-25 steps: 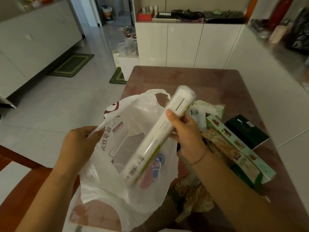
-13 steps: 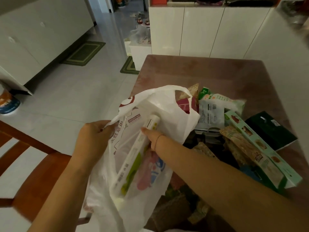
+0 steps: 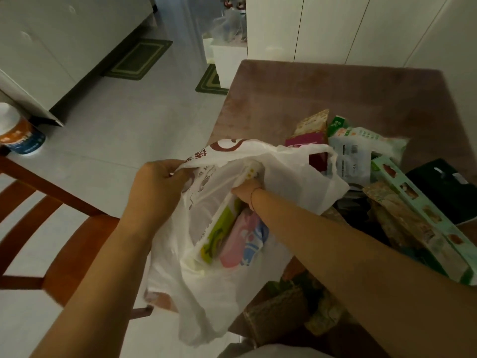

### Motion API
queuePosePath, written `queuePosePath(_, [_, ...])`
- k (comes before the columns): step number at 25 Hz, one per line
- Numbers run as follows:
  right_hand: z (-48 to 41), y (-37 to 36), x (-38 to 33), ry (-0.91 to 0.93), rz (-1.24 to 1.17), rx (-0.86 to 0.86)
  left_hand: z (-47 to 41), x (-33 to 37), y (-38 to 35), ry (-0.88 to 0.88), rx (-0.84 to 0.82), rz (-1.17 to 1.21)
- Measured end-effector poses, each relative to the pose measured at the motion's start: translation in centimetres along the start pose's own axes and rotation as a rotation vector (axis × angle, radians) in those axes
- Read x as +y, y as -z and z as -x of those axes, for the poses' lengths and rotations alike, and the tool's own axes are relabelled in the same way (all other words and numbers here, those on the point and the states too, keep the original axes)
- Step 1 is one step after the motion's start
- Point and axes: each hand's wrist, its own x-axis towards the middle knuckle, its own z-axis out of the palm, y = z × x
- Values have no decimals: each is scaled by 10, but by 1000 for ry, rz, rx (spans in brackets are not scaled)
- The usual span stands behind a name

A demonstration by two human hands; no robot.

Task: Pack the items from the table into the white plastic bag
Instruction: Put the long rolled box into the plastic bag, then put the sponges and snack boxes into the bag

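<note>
The left hand (image 3: pixel 157 187) pinches the white plastic bag (image 3: pixel 296 174) rim open, while the right hand (image 3: pixel 245 193), reaching inside, has its grip closed round the long roll box (image 3: pixel 219 228).

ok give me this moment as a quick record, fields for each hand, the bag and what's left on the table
left hand: grips the rim of the white plastic bag, holding it open
right hand: inside the bag, on the long roll
bag contents: long roll, pink and blue packet
left on table: green box, black box, white pouch, other snack packs
</note>
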Motion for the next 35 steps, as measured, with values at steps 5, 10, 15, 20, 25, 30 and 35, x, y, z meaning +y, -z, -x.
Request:
queuePosePath(5, [78,47,25,418,-116,-133,2,-1,-5,11,-12,-56])
queuePosePath(10, [179,129,108,568,-24,-277,9,-1,-3,16,-44,-87])
queuePosePath(15, [193,124,210,459,1024,-255,19,2,-6,10,-47,-99])
queuePosePath(20, [174,101,229,759,1164,240,22,9,-10,12,-28,-55])
queuePosePath(25, [177,136,210,575,672,341,22,11,-9,19,-57,-39])
queuePosePath(30, [197,161,170,372,-357,321,22,12,-9,-8,-59,-33])
queuePosePath(35, [162,107,126,25,-792,-7,21,14,-14,-33,-54,-67])
